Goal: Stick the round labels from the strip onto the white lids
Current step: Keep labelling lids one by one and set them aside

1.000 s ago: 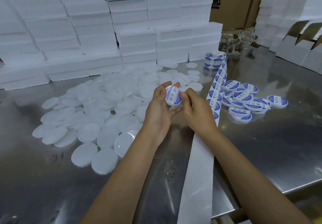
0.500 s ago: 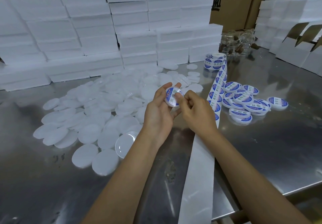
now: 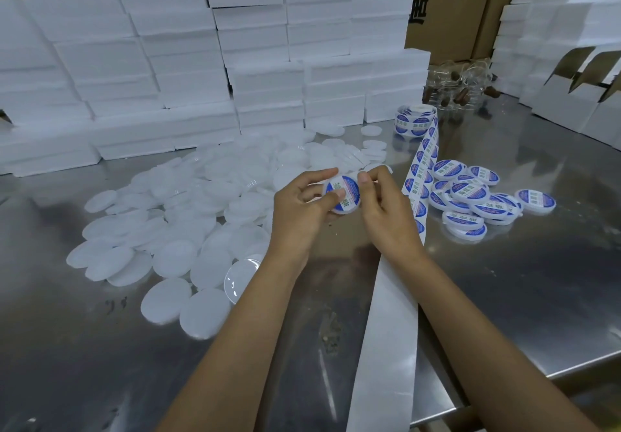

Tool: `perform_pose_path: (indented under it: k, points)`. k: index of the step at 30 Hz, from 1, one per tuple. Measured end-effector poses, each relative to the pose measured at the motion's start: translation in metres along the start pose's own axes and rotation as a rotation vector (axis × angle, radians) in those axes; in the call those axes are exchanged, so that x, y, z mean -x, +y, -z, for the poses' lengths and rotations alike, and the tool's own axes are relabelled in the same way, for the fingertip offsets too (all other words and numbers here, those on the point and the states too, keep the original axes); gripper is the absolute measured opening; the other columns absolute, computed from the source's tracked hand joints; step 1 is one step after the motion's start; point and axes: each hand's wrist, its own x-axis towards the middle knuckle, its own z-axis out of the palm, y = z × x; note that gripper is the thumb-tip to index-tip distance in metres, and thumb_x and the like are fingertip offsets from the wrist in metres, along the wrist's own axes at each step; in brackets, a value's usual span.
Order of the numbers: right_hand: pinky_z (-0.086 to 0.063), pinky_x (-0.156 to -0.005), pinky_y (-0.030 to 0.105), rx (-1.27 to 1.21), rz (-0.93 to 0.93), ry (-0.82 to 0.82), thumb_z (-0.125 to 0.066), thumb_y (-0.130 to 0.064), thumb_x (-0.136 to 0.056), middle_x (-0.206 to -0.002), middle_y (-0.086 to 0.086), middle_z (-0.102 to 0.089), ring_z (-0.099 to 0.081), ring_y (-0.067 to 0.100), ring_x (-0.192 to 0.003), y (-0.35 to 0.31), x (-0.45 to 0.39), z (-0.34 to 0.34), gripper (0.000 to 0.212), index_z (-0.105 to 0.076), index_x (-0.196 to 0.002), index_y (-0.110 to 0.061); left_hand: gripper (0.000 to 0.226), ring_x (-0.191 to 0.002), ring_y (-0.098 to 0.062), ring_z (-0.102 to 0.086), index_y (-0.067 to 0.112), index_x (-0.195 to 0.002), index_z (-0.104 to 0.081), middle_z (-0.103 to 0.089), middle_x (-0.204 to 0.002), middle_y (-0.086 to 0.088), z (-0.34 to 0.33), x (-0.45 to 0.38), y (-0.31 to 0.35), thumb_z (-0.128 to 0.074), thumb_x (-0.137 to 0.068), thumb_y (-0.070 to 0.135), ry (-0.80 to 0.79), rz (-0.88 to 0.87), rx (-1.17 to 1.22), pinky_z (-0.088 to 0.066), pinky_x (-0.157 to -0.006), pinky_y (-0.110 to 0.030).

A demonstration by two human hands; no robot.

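1. One white lid [image 3: 342, 196] is held above the steel table [image 3: 504, 280], gripped by the left hand [image 3: 299, 213] and pinched at its edge by the right hand [image 3: 383, 210].
2. It bears one round blue-and-white label, thumb pressing it.
3. Roughly a dozen labelled lids [image 3: 470, 196] lie right; the unlabelled pile [image 3: 188, 213], too many to count, lies left.
4. One label strip [image 3: 416, 196] unrolls from one roll [image 3: 416, 120].
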Motion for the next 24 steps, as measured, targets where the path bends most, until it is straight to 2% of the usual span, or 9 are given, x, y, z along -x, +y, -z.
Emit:
perform_pose_path:
  k: [2,4,9,11,13,16,18,21,24]
  points:
    - [-0.044,-0.064,0.039,0.062,0.017,-0.065,-0.043,-0.057,-0.099,-0.064,-0.006,-0.055,-0.052,0.013,-0.063,0.000,0.003,-0.002,0.042,-0.048,-0.081,-0.019,0.025,-0.080,-0.022,-0.075,0.012,-0.109,-0.073,-0.078,-0.091,-0.010,0.001,0.000,0.001,-0.076,-0.086,0.000,0.049,0.010,0.084,-0.061,-0.069,-0.028]
    - [-0.036,-0.056,0.035,0.122,0.038,-0.099,-0.044,-0.064,-0.096,-0.054,-0.010,-0.045,-0.042,0.012,-0.055,-0.002,0.005,-0.004,0.053,-0.041,-0.068,-0.018,0.021,-0.075,-0.021,-0.075,0.011,-0.104,-0.073,-0.078,-0.086,-0.011,0.002,-0.001,0.001,-0.077,-0.086,0.002,0.098,0.005,0.108,-0.061,-0.068,-0.028]
    - [-0.026,-0.052,0.031,-0.007,0.018,-0.157,-0.055,-0.055,-0.096,-0.045,-0.008,-0.027,-0.027,0.010,-0.047,-0.003,0.002,-0.002,0.061,-0.030,-0.053,-0.018,0.013,-0.072,-0.019,-0.076,0.009,-0.094,-0.073,-0.078,-0.079,-0.003,0.001,0.001,0.001,-0.081,-0.084,0.009,0.204,0.025,0.139,-0.058,-0.059,-0.023]
    - [-0.025,-0.050,0.028,-0.023,-0.027,-0.180,-0.055,-0.052,-0.096,-0.045,-0.009,-0.027,-0.026,0.010,-0.046,-0.002,0.001,-0.001,0.061,-0.033,-0.053,-0.015,0.008,-0.079,-0.023,-0.077,0.009,-0.092,-0.073,-0.079,-0.085,-0.003,0.000,0.000,0.000,-0.079,-0.087,0.012,0.206,0.035,0.148,-0.059,-0.061,-0.025]
    - [-0.028,-0.049,0.026,-0.044,-0.112,-0.166,-0.053,-0.050,-0.098,-0.048,-0.005,-0.035,-0.031,0.010,-0.047,-0.002,-0.002,0.000,0.060,-0.040,-0.055,-0.009,0.008,-0.086,-0.024,-0.077,0.012,-0.099,-0.073,-0.079,-0.097,-0.006,0.000,0.000,0.000,-0.070,-0.095,0.018,0.151,0.059,0.140,-0.061,-0.066,-0.027]
    - [-0.037,-0.045,0.018,-0.187,-0.351,0.008,-0.049,-0.049,-0.100,-0.047,-0.005,-0.050,-0.043,0.004,-0.041,0.002,-0.011,0.009,0.055,-0.057,-0.062,-0.010,0.019,-0.092,-0.019,-0.077,0.025,-0.117,-0.070,-0.079,-0.103,0.001,0.001,0.001,0.001,-0.057,-0.103,0.024,0.049,0.090,0.109,-0.062,-0.070,-0.028]
    - [-0.036,-0.040,0.017,-0.364,-0.521,0.168,-0.048,-0.046,-0.102,-0.050,-0.006,-0.055,-0.043,0.003,-0.038,0.008,-0.017,0.021,0.048,-0.063,-0.070,-0.014,0.022,-0.091,-0.021,-0.077,0.027,-0.121,-0.067,-0.079,-0.102,0.003,0.002,0.002,0.001,-0.055,-0.103,0.023,0.029,0.111,0.098,-0.063,-0.071,-0.029]
    - [-0.035,-0.039,0.020,-0.627,-0.699,0.371,-0.046,-0.039,-0.104,-0.053,-0.004,-0.053,-0.040,0.006,-0.035,0.019,-0.025,0.041,0.042,-0.066,-0.080,-0.011,0.023,-0.089,-0.024,-0.077,0.023,-0.120,-0.067,-0.079,-0.100,0.001,0.002,0.002,0.002,-0.052,-0.104,0.021,0.021,0.141,0.075,-0.064,-0.071,-0.032]
    - [-0.036,-0.040,0.019,-0.844,-0.802,0.485,-0.045,-0.036,-0.105,-0.050,-0.004,-0.050,-0.039,0.005,-0.036,0.026,-0.029,0.053,0.039,-0.067,-0.091,-0.007,0.023,-0.087,-0.025,-0.077,0.021,-0.120,-0.066,-0.079,-0.098,-0.003,0.001,0.002,0.001,-0.048,-0.104,0.020,0.000,0.157,0.043,-0.064,-0.072,-0.034]
